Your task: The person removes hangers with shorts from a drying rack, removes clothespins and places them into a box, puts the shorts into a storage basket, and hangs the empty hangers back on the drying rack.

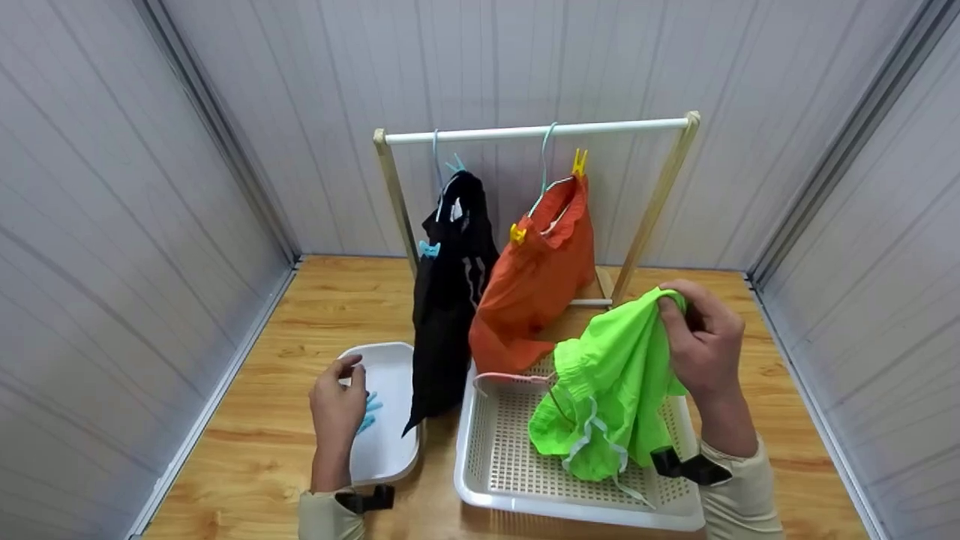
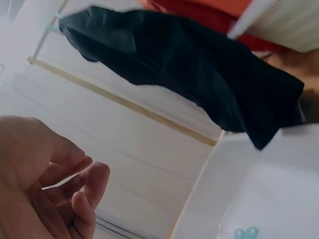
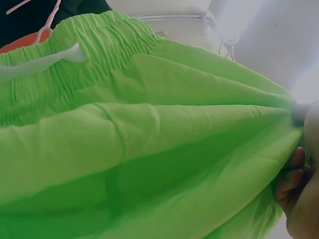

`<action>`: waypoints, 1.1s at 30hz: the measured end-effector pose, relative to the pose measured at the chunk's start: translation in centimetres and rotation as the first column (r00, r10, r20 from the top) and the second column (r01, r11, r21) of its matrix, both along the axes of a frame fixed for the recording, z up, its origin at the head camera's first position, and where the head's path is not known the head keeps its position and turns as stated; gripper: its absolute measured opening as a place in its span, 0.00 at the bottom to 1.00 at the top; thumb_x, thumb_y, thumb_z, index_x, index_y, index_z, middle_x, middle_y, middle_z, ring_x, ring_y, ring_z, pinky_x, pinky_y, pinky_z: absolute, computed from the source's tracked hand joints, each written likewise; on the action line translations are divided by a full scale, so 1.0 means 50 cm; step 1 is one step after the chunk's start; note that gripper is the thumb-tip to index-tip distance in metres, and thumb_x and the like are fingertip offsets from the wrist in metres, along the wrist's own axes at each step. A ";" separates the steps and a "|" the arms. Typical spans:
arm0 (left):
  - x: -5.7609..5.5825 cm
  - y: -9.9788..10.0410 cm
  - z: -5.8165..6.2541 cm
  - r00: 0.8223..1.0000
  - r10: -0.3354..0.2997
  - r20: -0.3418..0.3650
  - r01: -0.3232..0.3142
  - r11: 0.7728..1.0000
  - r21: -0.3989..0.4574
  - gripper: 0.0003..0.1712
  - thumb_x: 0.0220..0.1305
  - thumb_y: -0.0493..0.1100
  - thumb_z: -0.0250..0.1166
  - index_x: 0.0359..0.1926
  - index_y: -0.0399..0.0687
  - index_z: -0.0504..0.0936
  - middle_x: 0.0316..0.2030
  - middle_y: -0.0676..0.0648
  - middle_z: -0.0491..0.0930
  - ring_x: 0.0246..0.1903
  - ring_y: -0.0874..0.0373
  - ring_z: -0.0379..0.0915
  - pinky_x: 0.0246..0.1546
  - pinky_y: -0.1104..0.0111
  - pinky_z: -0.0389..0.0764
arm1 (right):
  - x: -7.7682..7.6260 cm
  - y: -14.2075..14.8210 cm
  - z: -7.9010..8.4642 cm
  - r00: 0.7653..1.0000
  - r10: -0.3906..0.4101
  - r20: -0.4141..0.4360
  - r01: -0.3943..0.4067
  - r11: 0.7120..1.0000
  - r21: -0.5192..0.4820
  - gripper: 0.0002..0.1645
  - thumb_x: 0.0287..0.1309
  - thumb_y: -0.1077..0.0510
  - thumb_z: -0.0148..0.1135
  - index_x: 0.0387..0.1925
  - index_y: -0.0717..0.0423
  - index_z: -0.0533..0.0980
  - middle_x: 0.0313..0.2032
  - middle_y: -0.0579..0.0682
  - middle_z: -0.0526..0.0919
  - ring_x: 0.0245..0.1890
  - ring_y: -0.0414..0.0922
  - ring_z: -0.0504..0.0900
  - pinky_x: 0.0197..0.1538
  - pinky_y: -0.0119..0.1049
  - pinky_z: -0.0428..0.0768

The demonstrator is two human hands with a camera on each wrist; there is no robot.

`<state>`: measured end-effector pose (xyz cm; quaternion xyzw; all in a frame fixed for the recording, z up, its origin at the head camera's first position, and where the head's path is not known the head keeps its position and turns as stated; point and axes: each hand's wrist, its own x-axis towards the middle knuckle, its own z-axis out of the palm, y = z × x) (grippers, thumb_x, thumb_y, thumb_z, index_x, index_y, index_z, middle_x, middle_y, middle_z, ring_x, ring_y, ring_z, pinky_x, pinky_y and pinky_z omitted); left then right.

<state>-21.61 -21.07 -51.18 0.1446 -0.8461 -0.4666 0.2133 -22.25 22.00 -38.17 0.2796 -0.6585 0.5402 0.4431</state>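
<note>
My right hand [image 1: 705, 337] pinches the bright green shorts [image 1: 622, 375] by an upper edge, so the cloth hangs in folds above the white basket. The gathered elastic waistband [image 3: 99, 55] and a white drawstring [image 1: 592, 435] face left. A pink hanger [image 1: 514, 377] lies against the waistband; part of it is hidden by the cloth. Over the left edge of a white tray [image 1: 382, 461], my left hand [image 1: 337, 401] has loosely bent fingers with nothing between them. Blue clothespins [image 1: 369, 412] lie in that tray, partly behind the hand.
Behind stands a small rack with a white rail [image 1: 525, 133]. A black garment [image 1: 450, 300] with blue clips and an orange garment [image 1: 532, 277] with yellow clips [image 1: 580, 163] hang from it. The orange hem reaches the perforated basket [image 1: 480, 480]. Panel walls enclose the wooden surface [image 1: 255, 420].
</note>
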 end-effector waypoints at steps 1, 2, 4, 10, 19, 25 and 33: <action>0.005 0.004 0.003 1.000 0.002 -0.021 -0.002 1.000 -0.005 0.13 0.68 0.37 0.58 0.49 0.37 0.83 0.36 0.40 0.82 0.22 0.54 0.77 0.24 0.68 0.77 | -0.003 0.003 -0.005 1.000 -0.006 -0.004 0.006 1.000 0.005 0.05 0.55 0.76 0.60 0.35 0.77 0.78 0.25 0.59 0.79 0.18 0.35 0.65 0.23 0.25 0.63; 0.011 0.009 0.006 0.999 0.002 -0.042 -0.002 1.000 -0.008 0.12 0.68 0.37 0.58 0.48 0.37 0.83 0.34 0.42 0.82 0.22 0.55 0.77 0.23 0.69 0.77 | -0.006 0.006 -0.009 1.000 -0.011 -0.008 0.011 1.000 0.008 0.04 0.56 0.75 0.61 0.35 0.76 0.78 0.24 0.59 0.78 0.17 0.35 0.63 0.22 0.25 0.61; 0.023 0.019 0.011 0.996 -0.004 -0.091 0.003 1.000 -0.011 0.10 0.67 0.35 0.59 0.45 0.38 0.85 0.31 0.44 0.83 0.21 0.56 0.77 0.22 0.70 0.76 | -0.011 0.011 -0.016 1.000 -0.016 -0.012 0.016 1.000 0.009 0.05 0.58 0.72 0.61 0.34 0.76 0.77 0.23 0.58 0.77 0.17 0.35 0.62 0.23 0.25 0.60; 0.051 0.046 0.023 0.976 -0.074 -0.207 0.071 0.997 -0.023 0.08 0.65 0.32 0.61 0.39 0.40 0.86 0.25 0.48 0.81 0.18 0.59 0.74 0.20 0.71 0.76 | -0.004 0.008 -0.013 1.000 -0.028 -0.013 0.028 0.999 -0.024 0.07 0.60 0.71 0.60 0.33 0.77 0.77 0.23 0.58 0.76 0.19 0.36 0.63 0.25 0.25 0.61; 0.062 0.076 0.035 0.928 -0.306 -0.213 0.307 0.951 -0.026 0.09 0.63 0.29 0.61 0.38 0.42 0.86 0.22 0.52 0.80 0.16 0.58 0.74 0.19 0.71 0.76 | 0.019 0.002 0.023 0.999 -0.025 -0.045 0.021 0.996 -0.085 0.07 0.59 0.73 0.60 0.31 0.80 0.76 0.26 0.57 0.80 0.23 0.35 0.71 0.29 0.23 0.68; 0.074 0.100 0.049 0.839 -0.530 -0.125 0.540 0.840 0.054 0.07 0.66 0.31 0.61 0.40 0.41 0.85 0.25 0.48 0.81 0.20 0.60 0.75 0.21 0.71 0.76 | 0.015 0.021 0.014 0.999 0.041 -0.015 -0.043 0.983 -0.176 0.05 0.58 0.76 0.58 0.33 0.83 0.75 0.30 0.56 0.82 0.24 0.38 0.74 0.30 0.24 0.71; 0.096 0.167 0.092 0.765 -0.621 -0.169 0.639 0.765 0.080 0.09 0.64 0.26 0.59 0.39 0.37 0.84 0.28 0.44 0.82 0.28 0.54 0.79 0.29 0.70 0.79 | 0.002 0.048 0.004 0.995 0.044 -0.088 -0.078 0.899 -0.431 0.11 0.59 0.74 0.59 0.32 0.86 0.71 0.28 0.59 0.81 0.26 0.42 0.78 0.33 0.28 0.74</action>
